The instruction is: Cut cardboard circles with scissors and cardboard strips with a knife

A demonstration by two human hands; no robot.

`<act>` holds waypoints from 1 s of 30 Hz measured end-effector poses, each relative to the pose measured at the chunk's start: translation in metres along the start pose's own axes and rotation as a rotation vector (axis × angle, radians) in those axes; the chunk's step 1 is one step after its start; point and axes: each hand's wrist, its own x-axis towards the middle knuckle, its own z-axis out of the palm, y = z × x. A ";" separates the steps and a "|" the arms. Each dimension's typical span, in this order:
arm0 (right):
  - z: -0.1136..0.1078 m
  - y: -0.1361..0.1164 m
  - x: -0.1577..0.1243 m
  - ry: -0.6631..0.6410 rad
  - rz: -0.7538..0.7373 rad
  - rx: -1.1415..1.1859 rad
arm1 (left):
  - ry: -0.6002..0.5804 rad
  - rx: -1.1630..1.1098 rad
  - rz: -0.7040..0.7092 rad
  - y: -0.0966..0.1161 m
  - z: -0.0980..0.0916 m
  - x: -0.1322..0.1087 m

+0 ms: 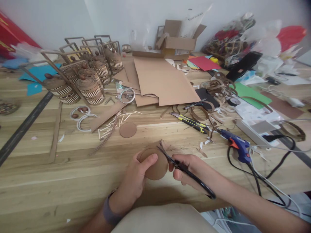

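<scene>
My left hand (137, 171) pinches a round cardboard disc (156, 168), its thumb lying on the disc's face. In my right hand (194, 166) is a pair of black-handled scissors (178, 164), whose blades lie along the disc's upper right edge. A thin curled strip of cardboard (166, 144) stands off the disc by the blade tips. Beyond the hands, a second cardboard disc (128, 129) lies flat on the wooden table (97, 187). Next to it are several short pale sticks (110, 127) and a strip of corrugated cardboard (107, 137).
Lidded cardboard canisters (88, 89) with handles stand back left. Large cardboard sheets (165, 81) lie mid-table, with tape rolls (127, 95) beside them. To the right are a yellow-black utility knife (190, 123), a blue glue gun (236, 145) with trailing cables, and tangled brown strips (216, 85).
</scene>
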 end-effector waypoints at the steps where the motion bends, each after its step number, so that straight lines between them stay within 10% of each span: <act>1: -0.003 0.001 -0.001 -0.003 -0.014 -0.032 | 0.038 -0.005 0.013 0.002 0.000 0.000; 6: -0.021 0.003 -0.012 -0.033 0.004 -0.099 | 0.168 -0.087 0.049 0.003 -0.003 0.002; 14: -0.020 -0.020 0.015 0.376 0.000 0.004 | 0.037 -0.052 0.029 -0.005 -0.003 0.002; 30: 0.002 -0.019 0.035 0.305 -0.124 0.134 | -0.111 -0.102 -0.155 -0.006 -0.007 0.000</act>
